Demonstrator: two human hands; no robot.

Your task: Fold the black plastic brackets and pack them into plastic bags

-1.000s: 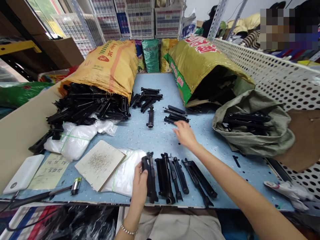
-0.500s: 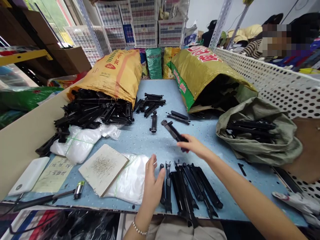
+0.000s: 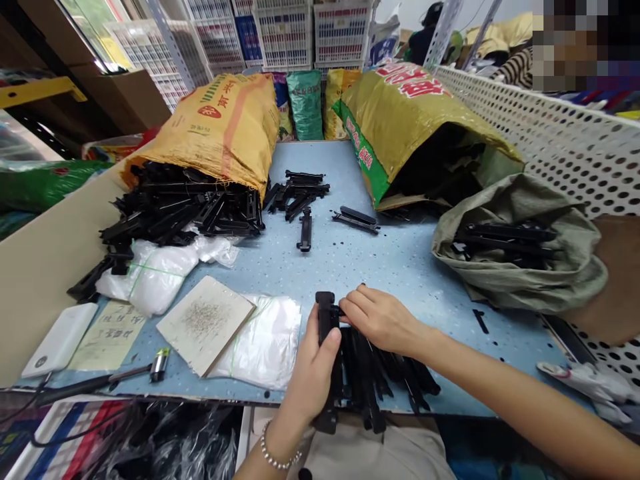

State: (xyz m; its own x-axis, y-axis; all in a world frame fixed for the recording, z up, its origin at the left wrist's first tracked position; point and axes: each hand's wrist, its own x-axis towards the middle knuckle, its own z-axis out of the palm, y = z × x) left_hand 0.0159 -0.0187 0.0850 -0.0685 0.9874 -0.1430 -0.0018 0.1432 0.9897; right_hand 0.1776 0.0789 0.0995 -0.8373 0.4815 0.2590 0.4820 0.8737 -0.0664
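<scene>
Near the front edge of the blue table point(image 3: 350, 260) lies a row of long black plastic parts point(image 3: 380, 377). My left hand point(image 3: 313, 373) is wrapped round the leftmost black part point(image 3: 327, 317), thumb across its upper end. My right hand point(image 3: 380, 319) rests over the row, with its fingertips pinching the top of that same part. More black parts lie loose farther back: a single one point(image 3: 304, 230), a pair point(image 3: 357, 219) and a small heap point(image 3: 297, 190).
A yellow sack point(image 3: 220, 130) at the left spills a pile of black parts point(image 3: 175, 210). A green-yellow sack point(image 3: 415, 127) and a grey-green bag point(image 3: 520, 247) lie at the right. White plastic bags point(image 3: 260, 340), a board point(image 3: 205, 323), a white box point(image 3: 60, 339) and a tool point(image 3: 100, 383) lie front left.
My right hand brought a black part from the middle of the table back to the row at the front. My left hand closed on the leftmost part, and both hands now meet at its top.
</scene>
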